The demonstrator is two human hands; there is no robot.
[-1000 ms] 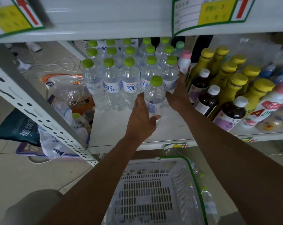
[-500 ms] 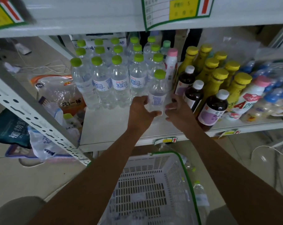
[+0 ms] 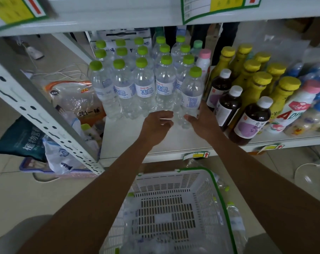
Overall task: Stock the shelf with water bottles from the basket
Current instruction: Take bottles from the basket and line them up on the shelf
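We are seating the water bottle (image 3: pixel 191 96) upright on the shelf (image 3: pixel 130 142) beside the stocked rows (image 3: pixel 144 92), left hand (image 3: pixel 156 126) relaxed and empty, right hand (image 3: pixel 203 121) flat against its side; next we likely reach into the basket (image 3: pixel 166 180) for another

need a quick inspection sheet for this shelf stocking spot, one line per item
surface: white shelf, bare strip along its front.
job's things: front water bottle upright, ahead of the rows of green-capped water bottles; white basket below the shelf.
clutter: plastic bags and a dark bag left of the shelf.
grippers: left hand loosely curled, holding nothing, just left of that bottle; right hand against its lower right side, grip unclear.
cables: white cables on the floor at left.
surroundings: dark drink bottles and yellow-capped bottles to the right; shelf label on the edge.
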